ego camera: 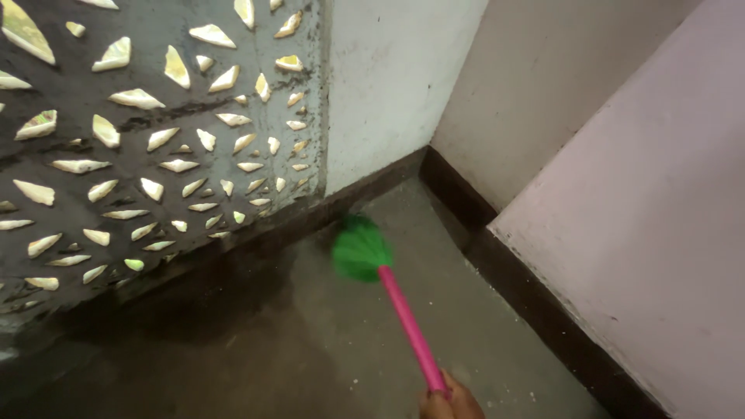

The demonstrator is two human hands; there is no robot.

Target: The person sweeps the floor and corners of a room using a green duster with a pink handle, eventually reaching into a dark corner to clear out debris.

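**Broom at the wall foot**

Sweeping looks to be the work in hand: one hand (450, 401), at the bottom edge of the view, is closed around the end of a pink handle (410, 324). Which hand it is cannot be told; no other shows. The fingers seem wrapped on the handle, though most of the hand is cut off. The green broom head (360, 250), blurred, sits on the floor (326, 341) near the corner, close to the dark skirting (458, 198) and the pierced screen wall (155, 132). Pale specks lie on the floor near the hand, so that patch seems left to do.
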